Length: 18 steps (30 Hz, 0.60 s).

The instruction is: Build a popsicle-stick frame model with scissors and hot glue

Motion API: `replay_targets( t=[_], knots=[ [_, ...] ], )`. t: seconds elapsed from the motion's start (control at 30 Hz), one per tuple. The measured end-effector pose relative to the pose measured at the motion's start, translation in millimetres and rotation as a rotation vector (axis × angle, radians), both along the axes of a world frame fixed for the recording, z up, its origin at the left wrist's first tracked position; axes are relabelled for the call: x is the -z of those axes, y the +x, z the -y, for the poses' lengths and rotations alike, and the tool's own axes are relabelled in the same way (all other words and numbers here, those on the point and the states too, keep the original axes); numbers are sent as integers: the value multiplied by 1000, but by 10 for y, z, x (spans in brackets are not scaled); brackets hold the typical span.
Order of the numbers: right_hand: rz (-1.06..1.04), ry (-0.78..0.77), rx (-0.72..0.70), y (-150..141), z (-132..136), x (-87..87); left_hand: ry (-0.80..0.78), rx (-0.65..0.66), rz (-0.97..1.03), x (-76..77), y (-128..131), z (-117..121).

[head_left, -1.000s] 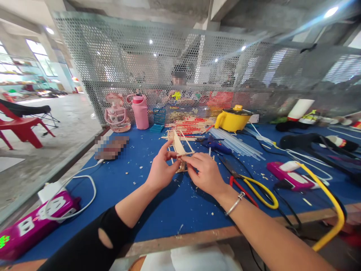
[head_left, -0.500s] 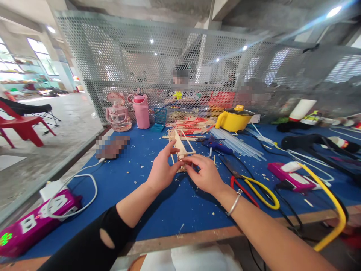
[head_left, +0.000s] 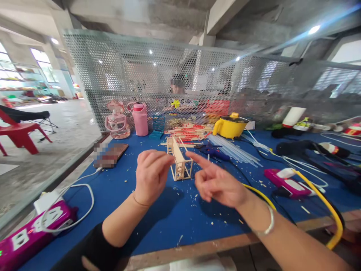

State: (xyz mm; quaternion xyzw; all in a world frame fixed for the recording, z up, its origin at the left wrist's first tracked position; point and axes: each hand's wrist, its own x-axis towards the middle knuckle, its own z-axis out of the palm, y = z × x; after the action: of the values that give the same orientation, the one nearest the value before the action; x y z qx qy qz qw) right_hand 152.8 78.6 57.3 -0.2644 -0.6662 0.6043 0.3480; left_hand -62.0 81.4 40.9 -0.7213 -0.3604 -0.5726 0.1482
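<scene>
A small frame model [head_left: 187, 169] of thin wooden sticks, with a flat pale panel along it, stands on the blue table in front of me. My left hand [head_left: 152, 174] is at its left, fingers bent and pressed together, the tips by the panel's near edge. Whether they touch the model or pinch something small is hidden. On the other side, my right hand [head_left: 218, 184] has its index finger stretched towards the model's top right stick. Its other fingers are loosely curled, and I see nothing in them.
Behind the model lie red-tipped wooden sticks [head_left: 188, 131], a blue glue gun [head_left: 216, 151] and clear glue sticks [head_left: 235, 149]. A yellow pot [head_left: 230, 127], pink bottle [head_left: 140, 122] and clear jug [head_left: 117, 126] stand further back. Power strips [head_left: 36, 233] flank the table. A person sits beyond the mesh.
Both hands were together at the model's near end, fingertips meeting. They have drawn apart, left hand to the left and right hand to the right. The camera view has tilted up slightly.
</scene>
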Motion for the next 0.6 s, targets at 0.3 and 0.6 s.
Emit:
replay_targets(
  t=[0.3, 0.6],
  knots=[
    [986, 471, 833, 911, -1410, 315, -929, 28, 324, 273, -115, -399],
    [1004, 601, 968, 887, -1362, 262, -1014, 348, 337, 306, -30, -323]
  ],
)
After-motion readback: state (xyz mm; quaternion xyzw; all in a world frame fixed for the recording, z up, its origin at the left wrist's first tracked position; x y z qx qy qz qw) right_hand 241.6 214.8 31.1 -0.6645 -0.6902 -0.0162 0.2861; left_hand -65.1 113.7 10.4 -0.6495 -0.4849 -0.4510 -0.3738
